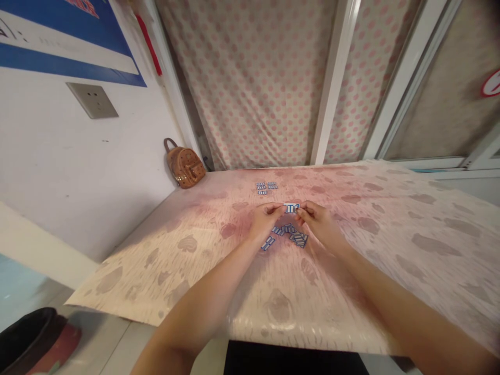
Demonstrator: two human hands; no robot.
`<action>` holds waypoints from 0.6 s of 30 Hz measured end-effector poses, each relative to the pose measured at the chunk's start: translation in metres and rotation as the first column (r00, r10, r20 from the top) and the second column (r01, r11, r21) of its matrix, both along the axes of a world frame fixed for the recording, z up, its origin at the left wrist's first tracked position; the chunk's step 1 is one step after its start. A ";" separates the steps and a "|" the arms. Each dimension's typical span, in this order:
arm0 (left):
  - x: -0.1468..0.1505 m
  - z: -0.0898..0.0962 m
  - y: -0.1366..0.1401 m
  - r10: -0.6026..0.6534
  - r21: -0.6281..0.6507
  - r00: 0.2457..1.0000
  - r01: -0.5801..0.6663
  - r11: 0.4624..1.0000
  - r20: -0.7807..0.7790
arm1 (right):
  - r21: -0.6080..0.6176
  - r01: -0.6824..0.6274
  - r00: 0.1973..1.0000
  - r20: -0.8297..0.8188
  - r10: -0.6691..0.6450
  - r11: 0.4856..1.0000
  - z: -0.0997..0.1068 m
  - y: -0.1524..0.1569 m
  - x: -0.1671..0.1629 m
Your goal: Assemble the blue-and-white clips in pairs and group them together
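Observation:
A small blue-and-white card [291,208] is held up above the table between my two hands. My left hand [266,216] pinches its left end, and my right hand [314,216] pinches its right end. The print on it is too small to read. Just below my hands lies a loose pile of similar cards [299,239], some overlapping. One separate card [268,243] rests at an angle left of that pile. Beyond my hands, several more cards [262,192] lie side by side in short rows.
A patterned cloth [375,291] covers the table. At its far left corner a small brown backpack [186,166] leans against the wall. Dotted curtains [258,78] hang behind the table's back edge. A dark-rimmed bin [58,344] stands on the floor at lower left.

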State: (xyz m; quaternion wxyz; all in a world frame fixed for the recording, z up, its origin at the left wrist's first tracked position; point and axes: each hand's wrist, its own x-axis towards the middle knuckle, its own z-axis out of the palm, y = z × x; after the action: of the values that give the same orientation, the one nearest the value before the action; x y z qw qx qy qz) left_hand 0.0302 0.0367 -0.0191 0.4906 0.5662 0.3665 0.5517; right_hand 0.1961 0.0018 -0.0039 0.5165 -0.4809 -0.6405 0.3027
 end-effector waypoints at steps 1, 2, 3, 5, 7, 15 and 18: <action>0.000 -0.001 0.001 0.006 0.007 1.000 -0.006 1.000 -0.012 | 0.004 -0.002 1.000 -0.001 0.002 1.000 -0.001 0.001 0.000; 0.000 -0.003 0.001 0.014 0.013 1.000 -0.014 1.000 -0.022 | 0.008 -0.010 1.000 -0.001 0.010 1.000 -0.001 0.001 0.000; 0.001 -0.004 0.002 0.022 0.018 0.999 -0.022 1.000 -0.030 | 0.012 -0.021 1.000 -0.003 0.021 1.000 -0.002 0.002 0.000; 0.002 -0.006 0.002 0.030 0.026 0.999 -0.029 0.999 -0.044 | 0.006 -0.039 0.999 -0.005 0.039 0.999 -0.003 0.002 0.000; 0.003 -0.007 0.002 0.034 0.037 0.998 -0.032 0.999 -0.050 | -0.009 -0.051 0.999 -0.009 0.051 0.999 -0.004 0.002 -0.001; 0.002 -0.004 0.001 0.059 0.009 0.998 -0.059 0.998 -0.005 | -0.027 -0.123 0.990 -0.073 0.121 0.992 -0.007 0.002 -0.003; 0.002 -0.005 0.002 0.073 -0.014 0.997 -0.073 0.997 0.018 | -0.012 -0.135 0.989 -0.060 0.134 0.991 -0.009 0.001 -0.002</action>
State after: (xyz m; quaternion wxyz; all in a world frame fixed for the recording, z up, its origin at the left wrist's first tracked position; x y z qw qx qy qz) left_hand 0.0319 0.0391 -0.0238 0.4773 0.5441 0.3861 0.5718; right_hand 0.1940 0.0031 -0.0131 0.5098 -0.4318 -0.6534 0.3560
